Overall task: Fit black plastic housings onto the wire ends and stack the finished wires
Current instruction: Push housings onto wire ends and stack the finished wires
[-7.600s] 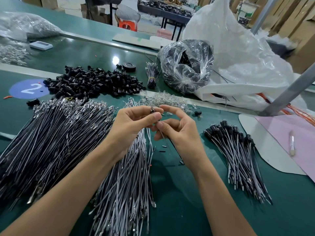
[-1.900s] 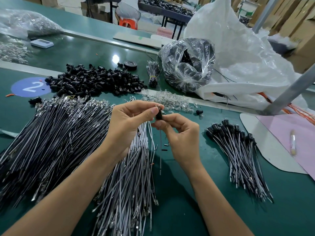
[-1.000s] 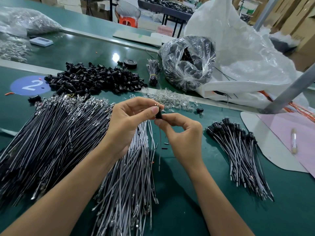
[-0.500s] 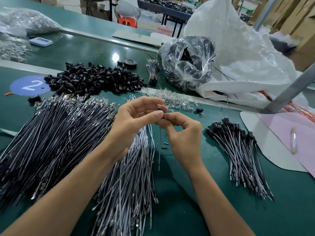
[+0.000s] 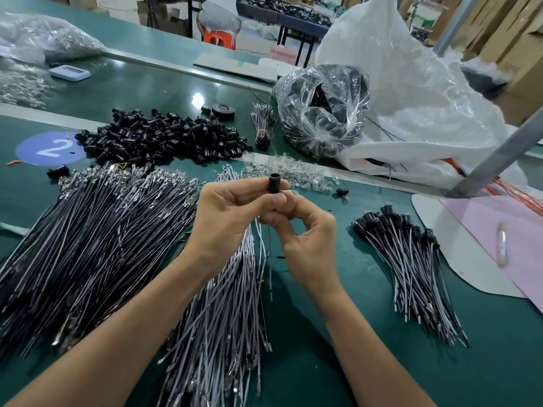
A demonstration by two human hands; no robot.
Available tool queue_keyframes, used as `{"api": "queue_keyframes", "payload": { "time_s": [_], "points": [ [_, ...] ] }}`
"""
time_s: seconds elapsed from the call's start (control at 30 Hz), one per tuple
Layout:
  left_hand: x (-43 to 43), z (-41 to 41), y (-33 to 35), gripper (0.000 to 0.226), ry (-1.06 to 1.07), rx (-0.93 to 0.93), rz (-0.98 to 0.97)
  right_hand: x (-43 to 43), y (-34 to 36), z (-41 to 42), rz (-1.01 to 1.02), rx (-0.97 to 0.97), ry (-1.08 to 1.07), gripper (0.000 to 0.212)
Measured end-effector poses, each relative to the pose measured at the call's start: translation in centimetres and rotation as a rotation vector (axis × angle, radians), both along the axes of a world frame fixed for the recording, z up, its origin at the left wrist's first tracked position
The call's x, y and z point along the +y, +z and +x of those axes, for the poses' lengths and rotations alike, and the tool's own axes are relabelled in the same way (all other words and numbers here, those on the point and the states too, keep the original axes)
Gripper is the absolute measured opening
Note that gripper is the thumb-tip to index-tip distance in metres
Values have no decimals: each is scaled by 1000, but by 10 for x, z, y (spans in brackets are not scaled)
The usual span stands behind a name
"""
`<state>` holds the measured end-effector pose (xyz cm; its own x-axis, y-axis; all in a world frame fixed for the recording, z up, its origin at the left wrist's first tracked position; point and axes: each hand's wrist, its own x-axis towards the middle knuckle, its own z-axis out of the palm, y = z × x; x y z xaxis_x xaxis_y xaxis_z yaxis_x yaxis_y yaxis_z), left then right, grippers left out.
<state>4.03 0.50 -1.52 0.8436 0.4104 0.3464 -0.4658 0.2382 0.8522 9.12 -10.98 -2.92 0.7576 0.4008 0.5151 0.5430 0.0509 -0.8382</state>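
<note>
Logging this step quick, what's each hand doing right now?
Left hand: closed, pinching the black housing.
Right hand: closed, pinching the wire just below it.

The left hand (image 5: 226, 212) and the right hand (image 5: 308, 239) are bare, and both forearms are uncovered all the way back above the flat green counter (image 5: 308, 362). The left thumbnail (image 5: 278, 199) looks short and unpainted, though it is slightly blurred.

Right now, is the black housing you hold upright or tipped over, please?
Upright: left hand pinches the black housing, open end up; right hand pinches its wire hanging below.
</note>
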Motion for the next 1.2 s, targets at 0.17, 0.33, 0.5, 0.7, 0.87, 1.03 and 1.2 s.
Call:
{"api": "queue_keyframes", "payload": {
  "time_s": [0.17, 0.33, 0.5, 0.7, 0.87, 1.03, 1.2],
  "points": [
    [1, -1, -1, 17, 24, 16, -62, 5, 0, -5, -13, -4, 21, 20],
    [5, 1, -1, 23, 19, 115, -181, 3, -7, -7, -59, -28, -73, 11],
    [27, 1, -2, 15, 11, 245, -390, -6, -2, 18, -117, -82, -306, 14],
    [28, 4, -7, 27, 14, 471, -122, -11, -9, 51, -624, -124, -328, 60],
    [27, 3, -10, 17, 41, 506, 32, 0, -12, 84, -833, -139, -285, 55],
    [24, 4, -12, 13, 44, 491, 140, 6, -10, 101, -891, -221, -342, 13],
    [23, 7, -14, 15, 25, 475, 181, -2, 6, 84, -548, -98, -294, 6]
  ]
}}
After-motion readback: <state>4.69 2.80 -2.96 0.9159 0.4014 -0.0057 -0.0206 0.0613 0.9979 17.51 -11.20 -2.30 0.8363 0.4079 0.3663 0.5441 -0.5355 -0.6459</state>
